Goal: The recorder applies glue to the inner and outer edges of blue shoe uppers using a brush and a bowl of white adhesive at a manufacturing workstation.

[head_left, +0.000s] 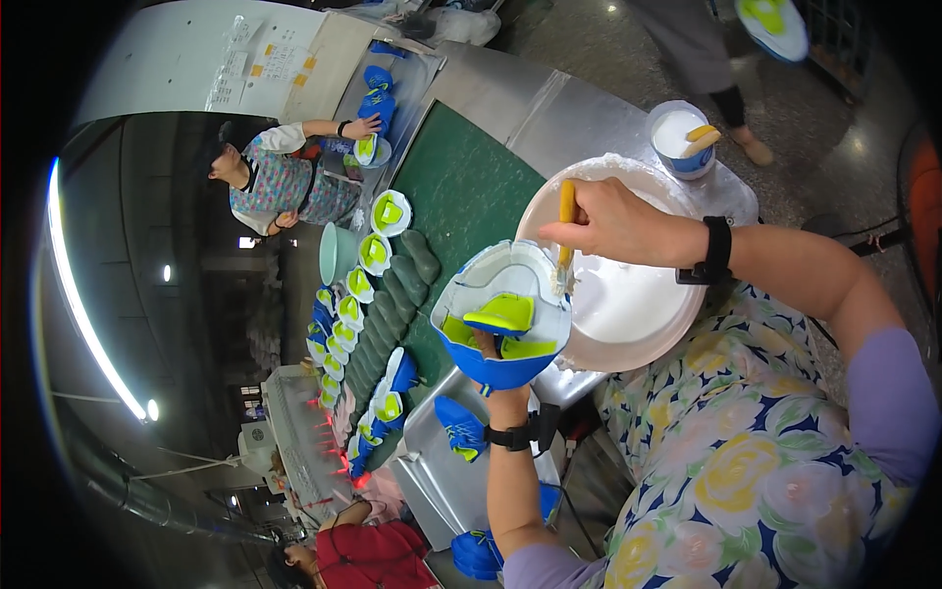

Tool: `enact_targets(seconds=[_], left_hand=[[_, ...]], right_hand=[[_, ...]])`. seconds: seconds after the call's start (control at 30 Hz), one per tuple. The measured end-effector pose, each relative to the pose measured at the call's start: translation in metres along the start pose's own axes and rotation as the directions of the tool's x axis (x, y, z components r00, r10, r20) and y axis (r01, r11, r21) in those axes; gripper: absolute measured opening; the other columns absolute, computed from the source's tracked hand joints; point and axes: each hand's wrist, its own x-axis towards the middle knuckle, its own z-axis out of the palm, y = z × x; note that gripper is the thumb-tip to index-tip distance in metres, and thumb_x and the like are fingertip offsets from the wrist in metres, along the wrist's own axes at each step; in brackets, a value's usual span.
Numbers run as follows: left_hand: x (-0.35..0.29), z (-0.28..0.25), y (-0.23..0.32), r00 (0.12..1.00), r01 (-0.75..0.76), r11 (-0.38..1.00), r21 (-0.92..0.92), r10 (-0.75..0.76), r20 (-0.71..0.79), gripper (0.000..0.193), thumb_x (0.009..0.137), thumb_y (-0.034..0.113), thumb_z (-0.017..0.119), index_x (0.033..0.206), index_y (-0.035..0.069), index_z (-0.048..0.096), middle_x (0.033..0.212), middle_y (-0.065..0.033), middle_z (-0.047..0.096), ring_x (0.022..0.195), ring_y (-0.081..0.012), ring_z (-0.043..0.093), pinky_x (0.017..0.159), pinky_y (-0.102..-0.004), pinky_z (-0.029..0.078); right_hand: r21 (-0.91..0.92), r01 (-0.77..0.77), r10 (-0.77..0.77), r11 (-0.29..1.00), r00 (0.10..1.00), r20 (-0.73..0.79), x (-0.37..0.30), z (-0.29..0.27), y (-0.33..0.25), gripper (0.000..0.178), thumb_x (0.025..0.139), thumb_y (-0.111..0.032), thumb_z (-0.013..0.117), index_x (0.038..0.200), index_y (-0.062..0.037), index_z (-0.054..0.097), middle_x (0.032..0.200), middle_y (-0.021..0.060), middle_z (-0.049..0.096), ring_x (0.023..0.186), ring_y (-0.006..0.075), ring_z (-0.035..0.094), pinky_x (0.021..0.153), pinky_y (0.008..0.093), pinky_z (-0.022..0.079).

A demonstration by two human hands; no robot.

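My left hand (pixel 505 400) is closed around a blue shoe upper (pixel 497 368) with a bright yellow-green lining. It holds the upper with its white-coated underside edge facing up; some fingers are hidden inside it. In my right hand (pixel 623 224) is a brush (pixel 567 208) with a yellow handle, gripped between thumb and fingers. The brush's bristles touch the white rim of the upper on its right side. Directly below my right hand sits a wide pale basin (pixel 535 208) of white liquid, likely glue, with dried white crust on its rim.
Behind the basin stands a small tub (pixel 679 167) of white liquid with a yellow-handled brush. A green conveyor belt (pixel 466 162) carries dark soles (pixel 397 285) and several uppers (pixel 374 253). Beside my left wrist lies another blue upper (pixel 459 427). Co-workers stand across the belt and nearby.
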Motion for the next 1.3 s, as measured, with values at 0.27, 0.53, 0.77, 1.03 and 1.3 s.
enact_targets(seconds=[0.27, 0.53, 0.77, 1.03, 1.3], left_hand=[[-0.008, -0.002, 0.003, 0.964, -0.213, 0.974, 0.081, 0.223, -0.143, 0.040, 0.099, 0.014, 0.057, 0.137, 0.002, 0.050, 0.126, -0.0111, 0.059, 0.113, -0.0226, 0.060, 0.099, -0.0375, 0.049], [-0.004, -0.017, 0.000, 0.905, -0.412, 0.904, 0.109, 0.421, -0.067, 0.052, 0.095, 0.011, 0.062, 0.143, 0.001, 0.044, 0.131, -0.0125, 0.058, 0.115, -0.0216, 0.059, 0.102, -0.0369, 0.047], [-0.006, -0.017, 0.004, 0.902, 0.424, 0.849, -0.316, -0.366, 0.229, 0.046, 0.097, 0.005, 0.055, 0.142, 0.006, 0.046, 0.125, -0.0083, 0.061, 0.110, -0.0182, 0.063, 0.093, -0.0325, 0.054], [-0.022, -0.018, -0.031, 0.561, 0.827, 0.306, -0.472, -0.503, 0.658, 0.046, 0.103, 0.036, 0.046, 0.138, 0.006, 0.050, 0.132, -0.0129, 0.060, 0.114, -0.0292, 0.063, 0.096, -0.0428, 0.054], [-0.045, -0.001, -0.032, 0.439, 0.870, -0.012, -0.493, -0.439, 0.784, 0.049, 0.103, 0.038, 0.045, 0.139, 0.006, 0.050, 0.135, -0.0148, 0.058, 0.118, -0.0302, 0.061, 0.099, -0.0471, 0.052]], right_hand=[[0.163, -0.187, 0.178, 0.969, 0.982, 0.068, -0.016, 0.025, 0.002, 0.038, 0.091, -0.031, 0.068, 0.091, 0.0067, 0.065, 0.073, 0.0140, 0.068, 0.060, 0.0152, 0.066, 0.054, 0.0246, 0.051], [0.131, -0.130, 0.105, 0.983, 0.977, 0.183, -0.025, 0.015, -0.017, 0.035, 0.091, -0.029, 0.067, 0.098, 0.0047, 0.066, 0.070, 0.0106, 0.067, 0.059, 0.0151, 0.065, 0.054, 0.0260, 0.051], [-0.364, 0.723, -0.379, 0.587, 0.643, 0.666, -0.016, 0.026, -0.013, 0.025, 0.083, -0.014, 0.059, 0.107, -0.0125, 0.064, 0.076, 0.0110, 0.063, 0.070, 0.0305, 0.067, 0.061, 0.0415, 0.053], [-0.369, 0.769, -0.508, 0.522, 0.628, 0.589, -0.013, 0.019, -0.033, 0.016, 0.089, -0.021, 0.062, 0.100, -0.0084, 0.062, 0.085, 0.0129, 0.067, 0.078, 0.0294, 0.069, 0.064, 0.0409, 0.053], [0.095, 0.705, -0.708, 0.703, 0.681, 0.186, -0.018, 0.035, -0.041, 0.023, 0.091, -0.025, 0.070, 0.097, -0.0058, 0.059, 0.091, 0.0077, 0.065, 0.082, 0.0277, 0.068, 0.070, 0.0355, 0.054]])
